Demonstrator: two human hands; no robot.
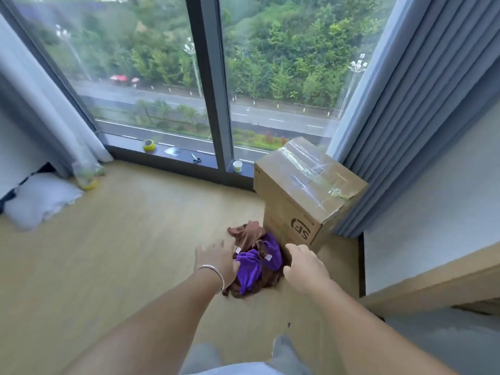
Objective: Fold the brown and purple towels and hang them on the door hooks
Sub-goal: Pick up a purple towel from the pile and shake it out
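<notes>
Lying crumpled: soft, plush brown towel [247, 234] and purple towel [250, 267], matt cloth. Standing beside: matt cardboard box [303, 190], glossy clear tape shining. Underneath: smooth pale wood floor [121, 253].

I see the brown towel [247, 235] and the purple towel [250, 267] crumpled together in one heap on the floor, just below the middle of the frame. The purple one lies mostly on top, bunched and unfolded, and each shows a small white tag.
</notes>
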